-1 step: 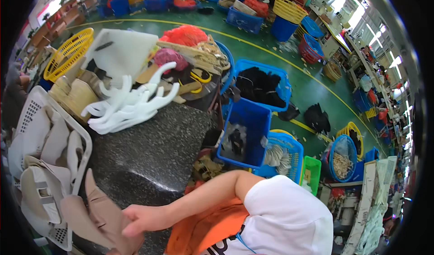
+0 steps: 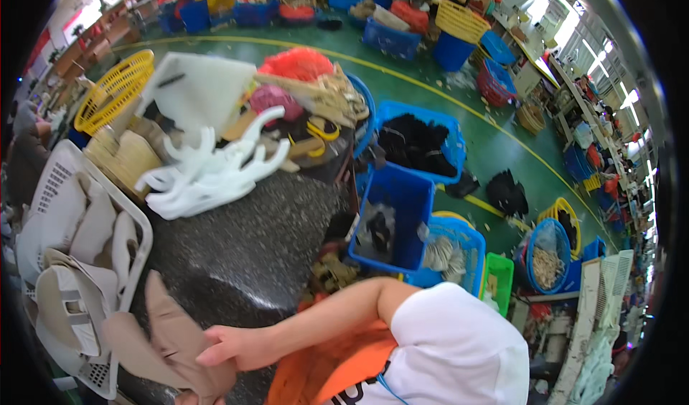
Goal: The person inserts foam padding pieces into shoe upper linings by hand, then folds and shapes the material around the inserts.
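A beige, soft curved piece that looks like a shoe upper [image 2: 172, 333] stands over the near left of a dark speckled tabletop [image 2: 237, 243]. My right hand [image 2: 233, 346] is closed on its right side, thumb and fingers pinching the edge. Only a sliver of my left hand [image 2: 188, 399] shows at the lower frame edge, against the bottom of the upper; its grip is hidden. Left of it, a white plastic basket [image 2: 136, 261] holds several similar beige uppers [image 2: 68, 301]. Farther back on the tabletop lies a pile of white curved strips [image 2: 215, 179].
Behind the strips are a white board [image 2: 204, 89], yellow-handled scissors [image 2: 323, 128] and a red bag [image 2: 298, 64]. A yellow basket [image 2: 115, 92] leans at the far left. Right of the table stand a blue bin [image 2: 402, 189], a light-blue basket [image 2: 466, 243] and a green crate [image 2: 499, 279].
The whole view has shifted slightly, so everything sits a little lower and farther right. My right hand keeps its pinch on the upper.
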Tool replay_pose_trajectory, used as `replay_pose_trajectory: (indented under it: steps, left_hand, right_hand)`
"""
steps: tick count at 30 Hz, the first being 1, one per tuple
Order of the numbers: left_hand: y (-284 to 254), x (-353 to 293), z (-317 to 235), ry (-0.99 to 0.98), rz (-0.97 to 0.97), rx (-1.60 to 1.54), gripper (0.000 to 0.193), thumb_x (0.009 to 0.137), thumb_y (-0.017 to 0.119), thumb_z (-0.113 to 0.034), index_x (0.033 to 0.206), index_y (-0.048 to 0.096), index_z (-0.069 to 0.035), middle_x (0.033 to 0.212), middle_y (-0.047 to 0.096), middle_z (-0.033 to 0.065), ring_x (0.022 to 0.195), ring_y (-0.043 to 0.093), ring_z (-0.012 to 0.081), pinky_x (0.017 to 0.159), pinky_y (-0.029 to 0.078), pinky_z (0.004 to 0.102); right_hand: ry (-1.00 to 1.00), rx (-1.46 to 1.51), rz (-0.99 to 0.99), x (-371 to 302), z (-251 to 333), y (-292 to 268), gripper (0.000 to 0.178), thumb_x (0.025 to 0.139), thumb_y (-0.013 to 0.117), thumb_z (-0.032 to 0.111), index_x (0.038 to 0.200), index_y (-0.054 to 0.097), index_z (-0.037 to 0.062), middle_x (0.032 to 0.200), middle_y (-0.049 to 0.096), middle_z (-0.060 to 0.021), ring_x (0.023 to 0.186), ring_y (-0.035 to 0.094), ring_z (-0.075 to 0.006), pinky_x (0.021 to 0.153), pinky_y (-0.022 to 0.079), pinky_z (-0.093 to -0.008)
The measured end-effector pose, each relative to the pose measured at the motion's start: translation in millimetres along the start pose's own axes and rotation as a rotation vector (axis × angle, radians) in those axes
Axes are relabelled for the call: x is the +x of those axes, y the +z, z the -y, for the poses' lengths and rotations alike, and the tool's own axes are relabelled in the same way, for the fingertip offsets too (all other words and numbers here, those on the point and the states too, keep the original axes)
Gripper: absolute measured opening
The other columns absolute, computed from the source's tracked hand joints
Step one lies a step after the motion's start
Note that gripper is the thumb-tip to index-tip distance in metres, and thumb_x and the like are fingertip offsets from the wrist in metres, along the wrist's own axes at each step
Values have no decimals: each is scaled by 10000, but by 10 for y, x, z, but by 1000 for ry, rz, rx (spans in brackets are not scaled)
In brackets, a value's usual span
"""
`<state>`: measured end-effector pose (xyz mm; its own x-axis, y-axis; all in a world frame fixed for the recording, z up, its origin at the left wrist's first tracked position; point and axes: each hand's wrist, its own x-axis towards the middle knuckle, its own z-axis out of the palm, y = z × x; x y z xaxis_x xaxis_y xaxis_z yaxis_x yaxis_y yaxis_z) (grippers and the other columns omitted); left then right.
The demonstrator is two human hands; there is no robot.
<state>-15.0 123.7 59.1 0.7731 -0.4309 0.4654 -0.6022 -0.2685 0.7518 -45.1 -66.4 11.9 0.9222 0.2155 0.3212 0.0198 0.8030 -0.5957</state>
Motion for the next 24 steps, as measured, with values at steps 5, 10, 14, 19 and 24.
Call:
replay_pose_trajectory:
  steps: [5, 10, 14, 19, 24]
  left_hand:
    - [101, 179, 34, 112, 320, 170, 328, 720, 716, -18, 1030, 607, -15, 865, 576, 37, 716, 480, 137, 651, 400, 245]
    - [116, 271, -74, 369, 422, 264, 398, 694, 730, 5, 1068, 601, -34, 1119, 580, 116, 1005, 550, 227, 921, 408, 334]
    - [196, 201, -179, -289, 310, -72, 379, 684, 749, -3, 1033, 605, -35, 1154, 522, 156, 992, 555, 225, 901, 420, 327]
    - [39, 311, 220, 124, 640, 210, 385, 642, 765, -11, 985, 591, -16, 1084, 530, 167, 987, 532, 291, 926, 398, 376]
    - [92, 198, 222, 80, 636, 276, 421, 650, 749, -46, 1023, 560, 8, 1126, 504, 214, 1061, 478, 352, 957, 367, 397]
  right_hand:
    - [211, 466, -260, -89, 52, -118, 449, 854, 641, 299, 1189, 472, 53, 1162, 543, -62, 1066, 538, -171, 900, 458, -348]
    - [179, 292, -299, -127, 189, -96, 390, 868, 632, 260, 1169, 503, 48, 1119, 572, -52, 1031, 557, -164, 908, 463, -341]
    - [163, 299, -353, -170, 312, -109, 383, 868, 639, 265, 1171, 516, 66, 1120, 586, -50, 1022, 571, -168, 901, 471, -353]
    - [364, 544, -355, -216, 256, -132, 384, 868, 638, 254, 1182, 520, 67, 1140, 588, -58, 1047, 567, -176, 890, 475, -361]
    - [186, 234, -392, -194, 271, -181, 332, 852, 653, 179, 1144, 553, 56, 1076, 620, -58, 992, 596, -169, 874, 478, -351]
